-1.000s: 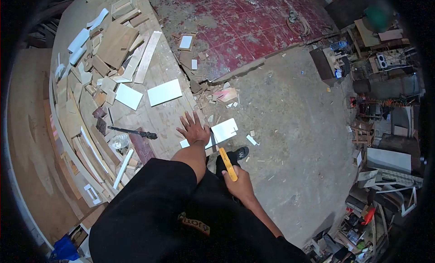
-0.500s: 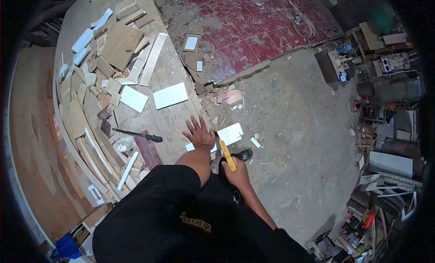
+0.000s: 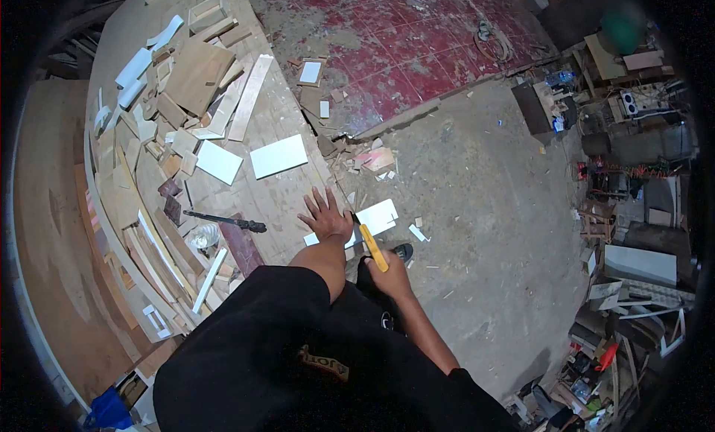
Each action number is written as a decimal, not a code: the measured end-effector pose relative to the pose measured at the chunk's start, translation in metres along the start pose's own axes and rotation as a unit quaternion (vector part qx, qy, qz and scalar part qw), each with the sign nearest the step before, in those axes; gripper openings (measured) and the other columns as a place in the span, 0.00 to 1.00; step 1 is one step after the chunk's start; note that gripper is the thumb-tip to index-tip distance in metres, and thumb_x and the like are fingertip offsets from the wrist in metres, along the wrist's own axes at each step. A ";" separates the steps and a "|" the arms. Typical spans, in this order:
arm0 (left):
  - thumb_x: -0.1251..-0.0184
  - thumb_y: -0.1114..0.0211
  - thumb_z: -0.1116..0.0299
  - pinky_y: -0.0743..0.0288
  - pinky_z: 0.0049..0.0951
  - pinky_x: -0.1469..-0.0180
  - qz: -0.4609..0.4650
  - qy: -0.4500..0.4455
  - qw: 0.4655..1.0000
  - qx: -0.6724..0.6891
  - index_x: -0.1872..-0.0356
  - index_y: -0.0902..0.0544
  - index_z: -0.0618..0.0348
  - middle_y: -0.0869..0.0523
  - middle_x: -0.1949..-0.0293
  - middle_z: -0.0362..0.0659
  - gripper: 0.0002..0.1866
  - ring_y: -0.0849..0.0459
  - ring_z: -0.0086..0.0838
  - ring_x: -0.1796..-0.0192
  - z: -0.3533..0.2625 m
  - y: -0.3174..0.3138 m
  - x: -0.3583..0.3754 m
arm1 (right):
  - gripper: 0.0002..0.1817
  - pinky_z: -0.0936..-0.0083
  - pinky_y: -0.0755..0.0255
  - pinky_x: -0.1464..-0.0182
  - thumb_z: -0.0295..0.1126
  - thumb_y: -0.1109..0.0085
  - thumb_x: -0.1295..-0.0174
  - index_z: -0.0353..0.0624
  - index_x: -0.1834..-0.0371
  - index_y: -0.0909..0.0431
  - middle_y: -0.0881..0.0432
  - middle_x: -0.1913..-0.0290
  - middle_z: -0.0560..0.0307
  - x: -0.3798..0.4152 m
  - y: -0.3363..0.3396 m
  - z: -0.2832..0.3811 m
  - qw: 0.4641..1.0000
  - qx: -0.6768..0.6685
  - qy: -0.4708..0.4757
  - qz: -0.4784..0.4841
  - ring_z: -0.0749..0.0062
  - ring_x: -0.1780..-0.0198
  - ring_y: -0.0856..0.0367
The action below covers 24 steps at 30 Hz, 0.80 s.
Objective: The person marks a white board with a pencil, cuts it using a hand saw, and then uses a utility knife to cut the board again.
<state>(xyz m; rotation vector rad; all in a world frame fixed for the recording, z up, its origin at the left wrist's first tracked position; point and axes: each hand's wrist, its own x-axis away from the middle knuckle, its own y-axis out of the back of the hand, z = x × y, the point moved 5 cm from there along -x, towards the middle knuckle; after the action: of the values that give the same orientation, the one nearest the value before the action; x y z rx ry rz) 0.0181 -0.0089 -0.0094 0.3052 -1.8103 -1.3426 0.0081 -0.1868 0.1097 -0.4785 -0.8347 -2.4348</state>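
A white board lies at the edge of the wooden worktable and sticks out past it. My left hand rests flat on the board and table edge, fingers spread and pointing away from me. Beside it, my right hand is wrapped round a yellow-handled tool with a dark narrow tip. That tip meets the board close to my left fingers; whether it is a saw or a knife blade I cannot make out. Left of my hand lies a long black tool.
White panels and a heap of wood offcuts cover parts of the table. Scraps litter the concrete floor. Red tiles lie beyond a raised edge. Tools and boards line the right side.
My right hand and the yellow-handled tool have moved slightly forward, toward the table. My left hand keeps its place on the board. The whole view has shifted a little.
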 end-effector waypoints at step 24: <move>0.32 0.45 0.45 0.63 0.77 0.27 -0.023 -0.007 1.000 -0.012 0.17 0.54 0.46 0.63 0.17 0.51 0.46 0.67 0.56 0.17 -0.003 -0.005 0.001 | 0.16 0.55 0.27 0.66 0.38 0.37 0.37 0.34 0.71 0.24 0.20 0.74 0.36 0.078 0.043 0.016 1.000 -0.011 -0.017 -0.017 0.36 0.67 0.17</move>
<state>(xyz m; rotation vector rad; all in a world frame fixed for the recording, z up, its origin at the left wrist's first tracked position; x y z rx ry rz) 0.0187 -0.0134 -0.0127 0.3274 -1.8068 -1.3997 -0.0277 -0.2333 0.1784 -0.5186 -0.8387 -2.4761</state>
